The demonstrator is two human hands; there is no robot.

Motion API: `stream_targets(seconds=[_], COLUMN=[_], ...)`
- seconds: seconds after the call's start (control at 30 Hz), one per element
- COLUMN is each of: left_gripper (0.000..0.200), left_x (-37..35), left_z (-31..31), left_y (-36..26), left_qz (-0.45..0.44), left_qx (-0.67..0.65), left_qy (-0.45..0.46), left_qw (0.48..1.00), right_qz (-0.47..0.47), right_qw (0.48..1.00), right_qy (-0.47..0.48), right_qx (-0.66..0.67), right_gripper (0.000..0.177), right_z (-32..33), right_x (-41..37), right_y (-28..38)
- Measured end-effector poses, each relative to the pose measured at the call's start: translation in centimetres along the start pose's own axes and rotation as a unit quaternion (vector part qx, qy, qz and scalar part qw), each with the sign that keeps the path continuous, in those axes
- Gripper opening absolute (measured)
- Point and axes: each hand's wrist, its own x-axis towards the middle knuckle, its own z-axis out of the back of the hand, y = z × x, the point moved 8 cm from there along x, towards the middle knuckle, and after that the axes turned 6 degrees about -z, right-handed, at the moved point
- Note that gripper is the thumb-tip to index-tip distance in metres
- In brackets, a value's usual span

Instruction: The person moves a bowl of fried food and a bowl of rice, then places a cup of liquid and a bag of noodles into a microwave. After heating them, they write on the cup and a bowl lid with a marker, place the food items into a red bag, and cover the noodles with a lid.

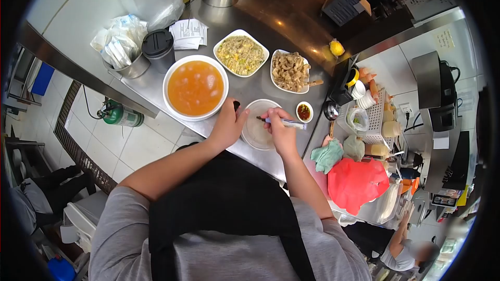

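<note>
Grips pen in right hand above translucent round container; holds small black cap in left hand, beside soup bowl. Stands at steel counter, near rice bowl, meat bowl and sauce cup.

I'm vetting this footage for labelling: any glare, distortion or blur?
Head view: wide-lens bending with dark, rounded corners; warm glare spots on the brownish metal surface; pale reflections on the orange liquid; the co-worker's head at lower right is blurred.
</note>
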Motion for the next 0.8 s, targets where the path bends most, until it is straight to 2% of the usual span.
stream_targets(seconds=[0.03, 0.1, 0.13, 0.2, 0.4, 0.73, 0.8], left_gripper=[0.036, 0.036, 0.036, 0.027, 0.028, 0.025, 0.025], left_x=[0.0, 0.5, 0.6, 0.6, 0.7, 0.8, 0.7], left_z=[-0.1, -0.2, -0.4, -0.7, -0.7, -1.0, -0.8], left_y=[0.3, 0.3, 0.6, 1.3, 0.7, 1.1, 0.5], left_qz=[0.005, -0.015, -0.014, -0.013, -0.041, -0.007, -0.041], left_qx=[-0.002, 0.005, 0.004, -0.007, 0.015, 0.009, 0.009], left_qy=[0.001, 0.005, 0.005, -0.018, -0.001, 0.021, 0.006], left_qw=[1.000, 1.000, 1.000, 1.000, 0.999, 1.000, 0.999], right_qz=[-0.005, 0.067, 0.066, 0.047, 0.044, 0.051, 0.060], right_qw=[1.000, 0.996, 0.996, 0.994, 0.986, 0.977, 0.980], right_qy=[0.000, -0.051, -0.051, -0.081, -0.156, -0.153, -0.150], right_qx=[-0.002, -0.021, -0.022, -0.061, -0.047, -0.137, -0.119], right_gripper=[0.017, 0.023, 0.023, 0.034, 0.042, 0.039, 0.038], right_z=[-0.5, -0.6, -0.7, -0.4, -0.5, -0.5, -0.4], right_x=[0.0, 0.4, 0.7, 1.3, 1.4, 1.7, 1.7], right_y=[-0.2, 1.1, 1.0, 0.3, 0.5, -0.5, -0.5])
